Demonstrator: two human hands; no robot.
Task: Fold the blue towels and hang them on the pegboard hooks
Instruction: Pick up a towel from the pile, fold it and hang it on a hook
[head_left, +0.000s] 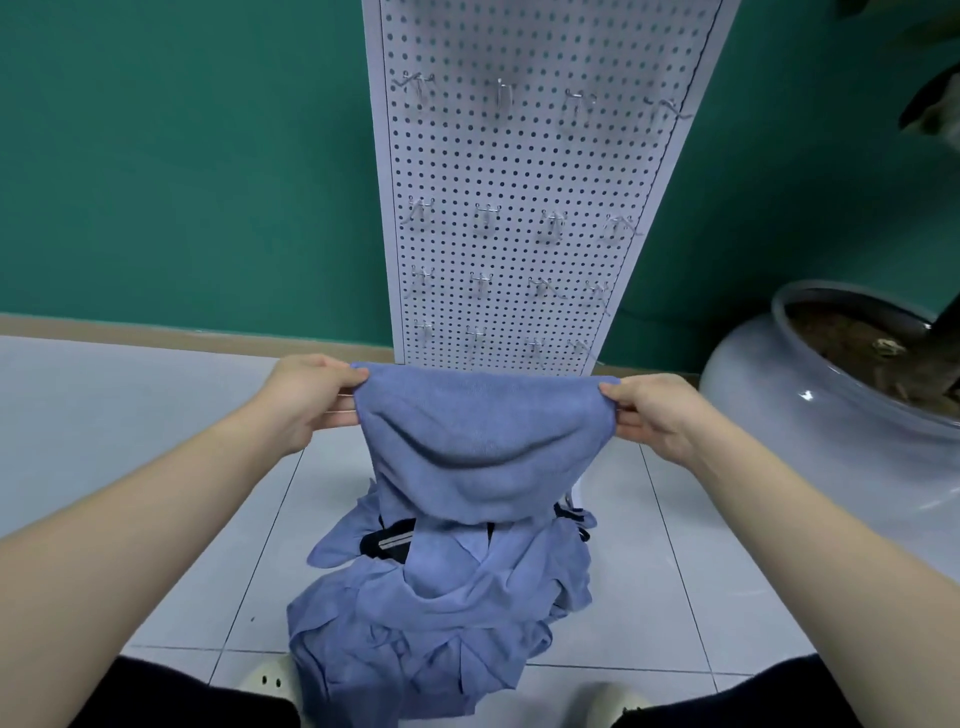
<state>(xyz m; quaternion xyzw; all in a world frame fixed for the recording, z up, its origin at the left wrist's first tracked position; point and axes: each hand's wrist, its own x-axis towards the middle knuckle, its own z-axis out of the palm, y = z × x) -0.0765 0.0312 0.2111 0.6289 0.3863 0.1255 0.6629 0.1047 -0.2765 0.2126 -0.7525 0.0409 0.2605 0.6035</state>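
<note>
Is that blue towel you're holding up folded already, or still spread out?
Spread out, it seems: the towel hangs between both hands, gripped at its top corners, sagging in the middle.

We only get one wide head view, looking forward and down from close above the hands, facing the pegboard (511, 208) straight ahead against the green wall (182, 156).

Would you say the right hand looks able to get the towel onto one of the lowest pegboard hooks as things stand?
Probably yes. The right hand grips the towel just in front of the lowest hooks, nothing lies between, and those hooks are bare; the left hand holds the other corner.
</note>
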